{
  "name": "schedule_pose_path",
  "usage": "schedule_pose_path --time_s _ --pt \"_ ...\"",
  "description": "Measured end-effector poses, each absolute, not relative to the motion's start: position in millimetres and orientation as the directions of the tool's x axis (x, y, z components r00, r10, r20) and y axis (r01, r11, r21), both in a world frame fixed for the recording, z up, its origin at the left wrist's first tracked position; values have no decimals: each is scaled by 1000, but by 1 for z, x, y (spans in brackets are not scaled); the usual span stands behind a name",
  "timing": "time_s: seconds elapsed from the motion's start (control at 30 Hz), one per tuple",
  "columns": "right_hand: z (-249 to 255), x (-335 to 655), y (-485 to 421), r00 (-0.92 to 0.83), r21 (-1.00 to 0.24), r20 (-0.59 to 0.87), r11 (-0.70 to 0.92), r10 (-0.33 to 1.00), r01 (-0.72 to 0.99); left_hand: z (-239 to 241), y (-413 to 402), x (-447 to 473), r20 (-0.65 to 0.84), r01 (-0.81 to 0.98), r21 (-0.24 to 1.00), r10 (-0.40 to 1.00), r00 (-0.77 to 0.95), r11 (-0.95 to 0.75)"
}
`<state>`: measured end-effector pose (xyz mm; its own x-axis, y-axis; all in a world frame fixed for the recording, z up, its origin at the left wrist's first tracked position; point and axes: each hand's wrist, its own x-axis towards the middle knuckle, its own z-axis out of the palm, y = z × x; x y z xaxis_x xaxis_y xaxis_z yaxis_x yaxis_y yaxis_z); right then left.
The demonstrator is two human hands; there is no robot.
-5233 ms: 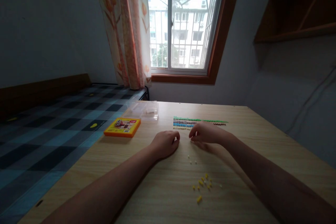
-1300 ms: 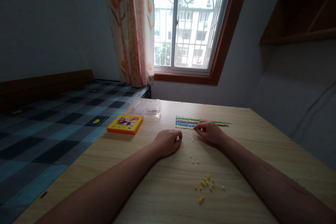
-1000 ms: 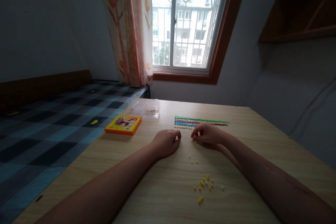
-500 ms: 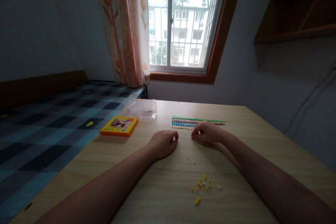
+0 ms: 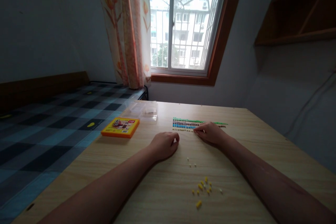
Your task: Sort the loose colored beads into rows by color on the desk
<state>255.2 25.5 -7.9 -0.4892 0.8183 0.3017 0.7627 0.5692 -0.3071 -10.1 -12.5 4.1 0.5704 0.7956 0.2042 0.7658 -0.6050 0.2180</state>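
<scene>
Rows of tiny building bricks (image 5: 183, 125) in green, brown, blue and cream lie lined up on the wooden table. At the right end of the front cream row (image 5: 181, 130), my right hand (image 5: 210, 132) is closed in a pinch, its fingertips down at the tabletop. Whatever is between those fingertips is too small to make out. My left hand (image 5: 165, 144) rests on the table in front of the rows, fingers curled in toward the thumb; its inside is hidden. Loose yellow bricks (image 5: 201, 186) lie scattered nearer me, with a few pale small bricks (image 5: 190, 165) beyond them.
An orange and yellow box (image 5: 120, 128) lies at the table's left edge. Behind it stands a clear plastic case (image 5: 147, 110). A bed with a checked cover (image 5: 65, 129) adjoins the table on the left. A wooden shelf (image 5: 296, 36) hangs on the right wall.
My right hand has moved slightly right and its fingertips now reach to the end of the cream row. My left hand stays in place. The whole view has shifted a little.
</scene>
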Motion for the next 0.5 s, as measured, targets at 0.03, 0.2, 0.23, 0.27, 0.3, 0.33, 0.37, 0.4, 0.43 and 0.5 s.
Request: schedule_pose_path --time_s 0.03,0.2,0.23,0.27,0.3,0.33,0.37,0.4,0.43,0.5 --pt "-8 255 25 -491 -307 306 572 816 761 4 -13 -10 204 764 218 794 572 -607" --pt "-11 257 27 -450 -358 323 548 833 756 6 -14 -9 191 772 222 803 565 -595" --pt "-11 257 28 -437 -378 331 541 837 751 6 -14 -9 187 773 225 805 563 -593" --pt "-9 257 27 -430 -400 333 539 839 741 6 -14 -9 184 774 227 807 562 -591" --pt "-7 256 27 -433 -424 327 540 840 727 6 -14 -9 184 773 228 806 562 -591" --pt "-4 254 25 -449 -451 303 541 841 709 6 -14 -9 186 771 228 804 564 -594" --pt "-1 251 23 -477 -481 260 541 839 690 6 -14 -9 191 768 228 801 567 -598" --pt "3 248 21 -512 -511 200 535 835 673 6 -14 -9 196 765 227 798 570 -603" --pt "7 244 18 -561 -542 110 523 820 658 5 -14 -10 201 762 226 794 574 -607" --pt "14 235 10 -648 -590 -46 503 760 631 6 -13 -10 206 756 223 788 580 -615"
